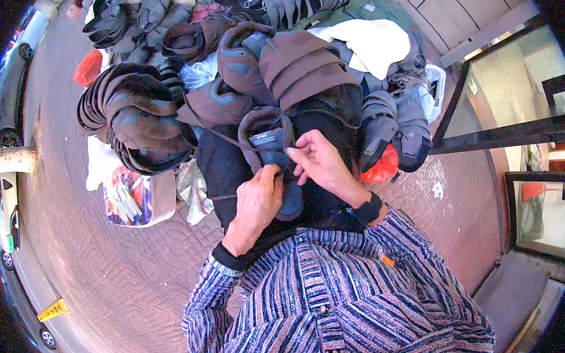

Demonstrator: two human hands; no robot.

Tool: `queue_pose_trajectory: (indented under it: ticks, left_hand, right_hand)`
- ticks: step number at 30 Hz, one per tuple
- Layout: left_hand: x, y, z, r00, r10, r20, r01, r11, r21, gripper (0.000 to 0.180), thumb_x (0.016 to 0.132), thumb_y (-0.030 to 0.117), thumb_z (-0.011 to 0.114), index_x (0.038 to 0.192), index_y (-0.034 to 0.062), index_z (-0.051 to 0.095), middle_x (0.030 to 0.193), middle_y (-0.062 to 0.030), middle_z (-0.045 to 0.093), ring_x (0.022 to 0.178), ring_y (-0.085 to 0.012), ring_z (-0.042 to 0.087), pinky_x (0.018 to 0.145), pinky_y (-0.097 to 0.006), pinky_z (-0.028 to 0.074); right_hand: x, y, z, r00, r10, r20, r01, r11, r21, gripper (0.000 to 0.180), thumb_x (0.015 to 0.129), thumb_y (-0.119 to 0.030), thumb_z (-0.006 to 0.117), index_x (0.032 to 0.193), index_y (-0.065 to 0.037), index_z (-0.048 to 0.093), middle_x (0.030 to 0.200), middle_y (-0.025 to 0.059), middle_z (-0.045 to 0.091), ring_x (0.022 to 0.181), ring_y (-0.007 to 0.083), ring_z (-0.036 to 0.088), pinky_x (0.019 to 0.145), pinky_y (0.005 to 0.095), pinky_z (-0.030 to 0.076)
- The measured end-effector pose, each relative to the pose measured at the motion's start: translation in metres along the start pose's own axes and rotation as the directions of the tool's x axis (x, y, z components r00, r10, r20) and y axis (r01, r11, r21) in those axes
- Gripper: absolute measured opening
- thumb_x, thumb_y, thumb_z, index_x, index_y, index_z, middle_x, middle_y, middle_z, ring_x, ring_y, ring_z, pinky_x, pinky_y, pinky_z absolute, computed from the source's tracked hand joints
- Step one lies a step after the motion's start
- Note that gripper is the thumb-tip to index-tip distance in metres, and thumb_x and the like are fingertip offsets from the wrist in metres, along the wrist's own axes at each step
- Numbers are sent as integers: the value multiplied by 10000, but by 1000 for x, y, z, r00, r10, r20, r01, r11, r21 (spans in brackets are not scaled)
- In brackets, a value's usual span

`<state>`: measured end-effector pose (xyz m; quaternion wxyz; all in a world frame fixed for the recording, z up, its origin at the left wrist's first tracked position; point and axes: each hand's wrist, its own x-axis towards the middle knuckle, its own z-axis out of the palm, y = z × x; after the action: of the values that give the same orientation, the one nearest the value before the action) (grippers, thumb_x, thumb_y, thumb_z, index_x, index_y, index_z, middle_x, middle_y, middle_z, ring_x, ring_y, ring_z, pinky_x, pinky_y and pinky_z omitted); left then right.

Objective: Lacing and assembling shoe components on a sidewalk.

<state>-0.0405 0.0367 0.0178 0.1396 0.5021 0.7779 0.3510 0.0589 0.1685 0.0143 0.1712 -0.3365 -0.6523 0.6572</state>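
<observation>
A dark shoe upper (271, 152) with a padded collar and a blue-grey tongue lies on my lap, its toe end toward me. At its left edge my left hand (257, 202) is closed, thumb and fingers pinching the upper. My right hand (324, 162) is at the upper's right edge, its thumb and fingertips drawn together. Whatever is between those fingertips is too small to make out. Just beyond, a stack of brown shoe uppers (301, 65) rests on my knees, beside more brown and blue uppers (243, 59).
Nested dark uppers (140, 117) stand at the left, above a printed box (138, 198) holding thin white items. Grey uppers (396, 127) and a red bag (380, 164) lie at the right. A white cloth (368, 45) covers part of the far pile. A glass door (504, 92) stands right.
</observation>
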Motion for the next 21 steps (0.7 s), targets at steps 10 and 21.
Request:
queue_pose_trajectory:
  ticks: [10, 21]
  left_hand:
    - [1, 12, -3, 969, -191, 157, 213, 967, -138, 193, 822, 78, 579, 997, 26, 515, 733, -207, 607, 690, -374, 613, 571, -422, 489]
    - [-11, 13, 12, 973, 228, 32, -230, 971, 69, 163, 790, 68, 553, 935, 32, 486, 651, -115, 565, 518, -255, 591, 457, -368, 476]
  right_hand:
    - [-14, 11, -5, 979, 154, 136, -203, 628, 752, 324, 771, 9, 627, 1024, -83, 446, 811, 48, 558, 655, 128, 523, 559, 251, 403]
    - [-12, -10, -10, 995, -22, -98, -2, 971, -238, 314, 828, -228, 651, 977, -30, 458, 696, 97, 581, 582, 183, 600, 468, 317, 454]
